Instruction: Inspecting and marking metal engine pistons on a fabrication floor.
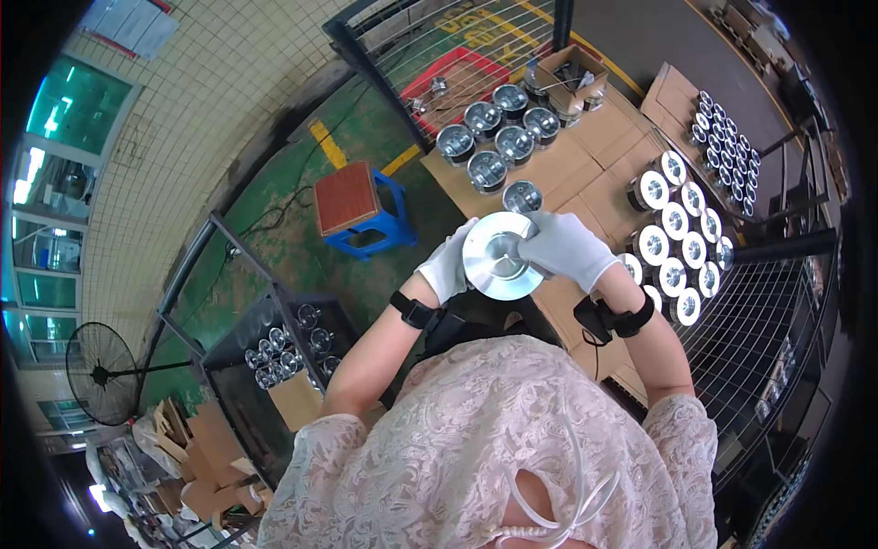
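Observation:
In front of my chest is a round silver metal part (496,277) with a wide, flat, shiny rim and a recessed centre. My left hand (447,264), in a white glove, is closed on its left edge. On the other side my right hand (569,250), gloved in white too, grips it, with fingers reaching over the rim towards the centre; some fingertips are hidden. Just beyond the part, a smaller round metal piece (522,196) stands on the cardboard-covered table (574,174).
Several similar metal pieces (487,170) stand at the table's far left, beside a small cardboard box (569,78). Wide-rimmed parts (653,245) fill the right side. A red-topped blue stool (349,203) stands to the left, above a dark bin (265,329) of metal pieces.

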Motion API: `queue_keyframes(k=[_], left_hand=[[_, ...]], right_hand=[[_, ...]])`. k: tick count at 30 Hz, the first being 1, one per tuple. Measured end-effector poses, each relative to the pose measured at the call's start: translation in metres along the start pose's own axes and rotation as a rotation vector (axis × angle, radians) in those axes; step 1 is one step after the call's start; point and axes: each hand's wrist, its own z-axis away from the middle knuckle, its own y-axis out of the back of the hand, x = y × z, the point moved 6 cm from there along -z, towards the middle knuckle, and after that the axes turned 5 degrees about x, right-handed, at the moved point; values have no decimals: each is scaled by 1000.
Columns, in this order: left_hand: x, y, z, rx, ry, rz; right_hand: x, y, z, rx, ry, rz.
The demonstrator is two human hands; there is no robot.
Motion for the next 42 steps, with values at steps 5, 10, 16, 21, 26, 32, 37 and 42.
queue_keyframes(k=[5,10,16,21,26,32,37,42], left_hand=[[28,33,18,-142,-470,-469],[43,59,26,-104,-72,256],[78,88,22,-234,-141,525],[96,89,25,-210,-262,458],[102,66,44,-302,-278,505],[108,58,46,-173,-422,413],[130,56,67,221,-576,178],[135,43,77,266,-755,-121]], right_hand=[[-15,-24,2,19,-18,-328],[-11,-61,3,54,-65,-886],[-50,-115,9,-322,-106,-1469],[-82,-129,1,-518,11,-1549],[-100,-138,-4,-593,103,-1613],[-99,-143,-8,-602,72,-1806],[-84,-142,-27,-560,184,-1925],[-72,-136,-33,-518,310,-1911]])
